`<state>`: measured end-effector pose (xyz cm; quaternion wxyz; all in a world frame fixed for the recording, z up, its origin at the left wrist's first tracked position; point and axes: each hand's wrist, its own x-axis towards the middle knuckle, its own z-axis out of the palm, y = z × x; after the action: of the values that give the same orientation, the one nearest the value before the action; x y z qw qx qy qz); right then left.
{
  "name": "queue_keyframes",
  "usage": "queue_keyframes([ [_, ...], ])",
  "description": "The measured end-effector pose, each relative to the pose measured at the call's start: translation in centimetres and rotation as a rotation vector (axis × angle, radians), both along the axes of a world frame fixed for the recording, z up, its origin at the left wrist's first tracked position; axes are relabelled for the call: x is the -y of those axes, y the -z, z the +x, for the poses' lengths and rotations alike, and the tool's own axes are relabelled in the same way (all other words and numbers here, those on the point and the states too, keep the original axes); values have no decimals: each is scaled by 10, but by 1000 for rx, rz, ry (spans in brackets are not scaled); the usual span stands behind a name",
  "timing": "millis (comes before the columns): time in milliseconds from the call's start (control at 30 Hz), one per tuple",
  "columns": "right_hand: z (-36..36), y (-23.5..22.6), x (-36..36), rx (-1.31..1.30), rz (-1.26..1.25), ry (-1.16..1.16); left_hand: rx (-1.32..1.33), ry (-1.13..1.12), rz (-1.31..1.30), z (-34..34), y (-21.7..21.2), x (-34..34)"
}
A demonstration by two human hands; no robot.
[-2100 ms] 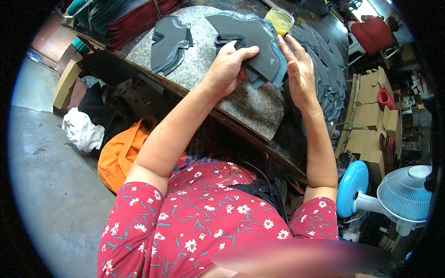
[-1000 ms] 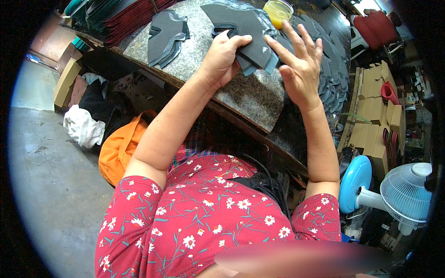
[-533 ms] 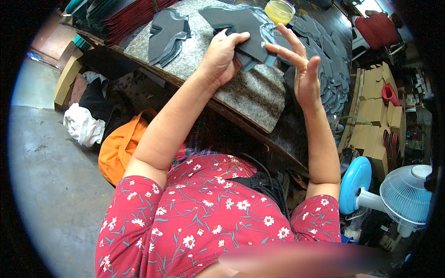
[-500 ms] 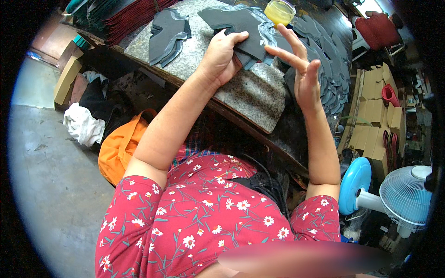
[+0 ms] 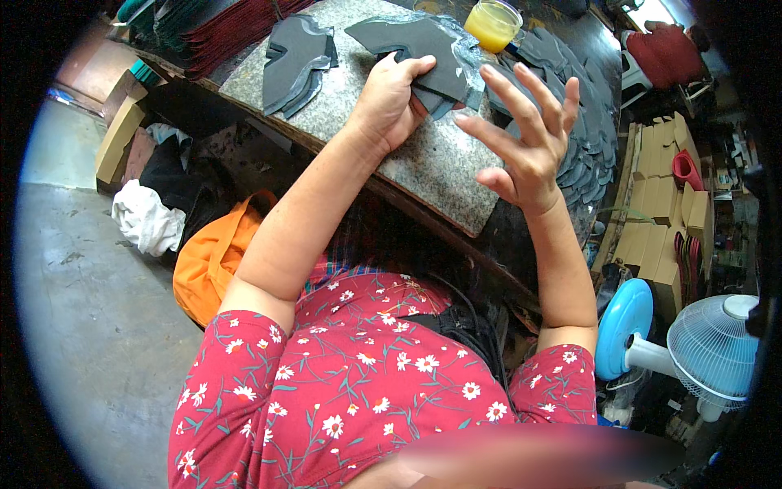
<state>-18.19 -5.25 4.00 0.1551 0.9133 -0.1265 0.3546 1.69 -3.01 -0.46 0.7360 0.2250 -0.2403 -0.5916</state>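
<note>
While left hand [image 5: 391, 102] pressed the grey cutout [image 5: 415, 49] on the stone slab [image 5: 432, 163], right hand [image 5: 525, 134] hovered beside it, fingers spread wide.

Dark grey cut sheet [image 5: 415, 49], flat on speckled slab, possibly several stacked

A speckled stone slab [image 5: 423, 163] is lying on the worktop [image 5: 521, 244], carrying two stacks of dark grey cut pieces [image 5: 293, 61] [image 5: 415, 45]; more grey pieces [image 5: 590, 138] are lying overlapped beside it, near a yellow cup [image 5: 493, 23]
</note>
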Motion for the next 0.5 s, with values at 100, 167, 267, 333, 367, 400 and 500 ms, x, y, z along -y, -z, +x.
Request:
queue_keyframes([
  [100, -1, -5, 3, 216, 206, -147, 48, -21, 21, -2, -4, -2],
  [167, -2, -5, 10, 143, 199, -58, 77, -28, 94, -5, -9, -5],
  [267, 1, 4, 26, 54, 219, 55, 149, 91, 107, -3, -15, -13],
  [333, -3, 11, 37, 81, 183, 147, 208, 123, 166, -4, -17, -17],
  [367, -6, 13, 42, 86, 154, 192, 215, 129, 168, -4, -18, -17],
  [400, -9, 15, 47, 80, 149, 256, 223, 137, 170, -4, -18, -17],
  [500, -20, 14, 59, 131, 164, 290, 225, 113, 131, -8, -18, -15],
])
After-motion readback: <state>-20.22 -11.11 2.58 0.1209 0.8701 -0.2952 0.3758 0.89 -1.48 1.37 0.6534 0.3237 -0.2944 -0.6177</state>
